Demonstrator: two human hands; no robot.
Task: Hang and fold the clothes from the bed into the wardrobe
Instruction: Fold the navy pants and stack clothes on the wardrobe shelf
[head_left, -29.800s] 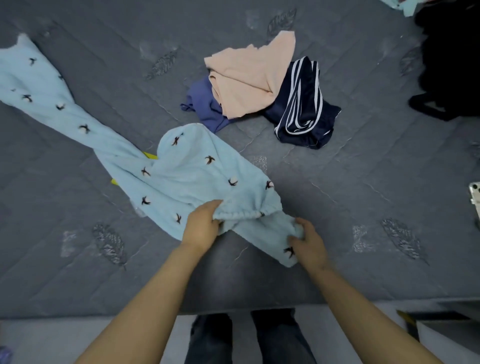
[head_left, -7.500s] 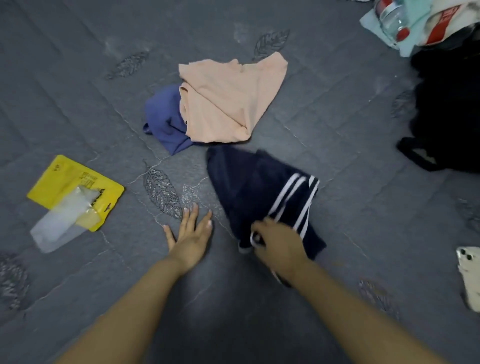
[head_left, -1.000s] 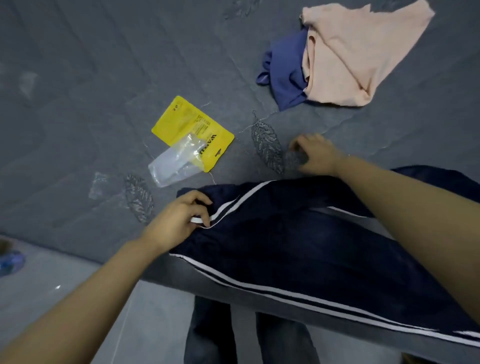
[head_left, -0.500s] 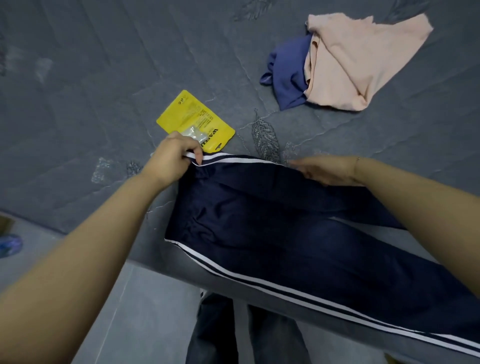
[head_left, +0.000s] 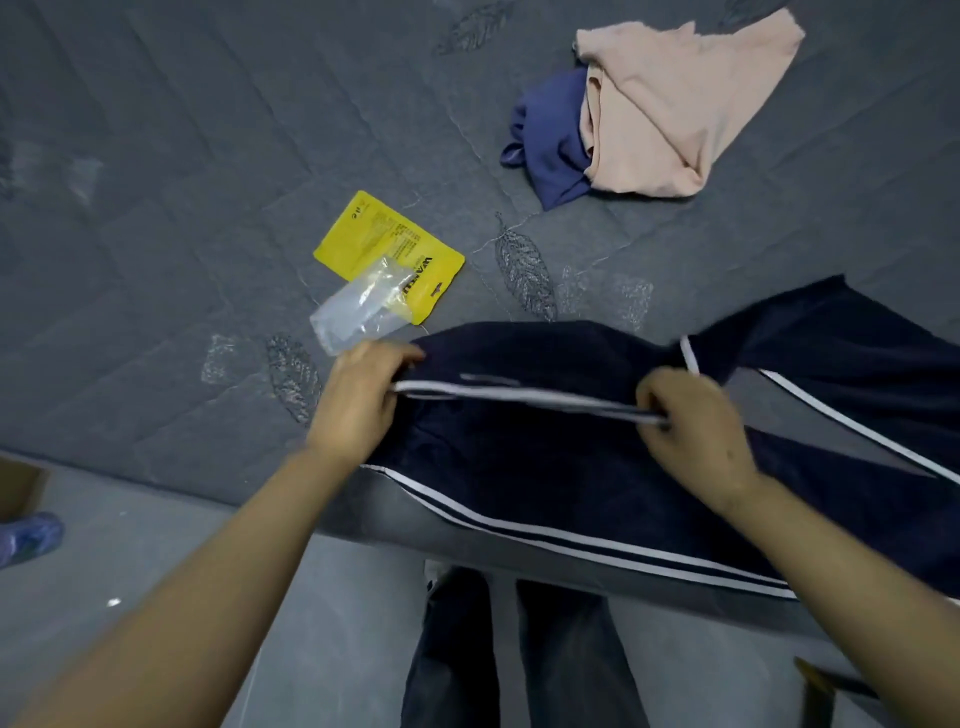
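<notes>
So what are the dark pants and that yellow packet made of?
The navy striped pants look like soft, matte knit cloth: they sag and crease between the hands. The yellow packet seems to be smooth plastic or foil, lying flat, with a shiny clear piece over it.

The scene is lit dimly and evenly, with only soft shadows cast. Motion blur is seen on the right hand (head_left: 693, 431) and the white stripes beside it. Wide-angle stretching is shown at the edges; no glare is seen.

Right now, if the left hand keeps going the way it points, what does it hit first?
Left hand points up the bed; first in line looks like the clear plastic bag, then the yellow packet. Depth unclear.
</notes>
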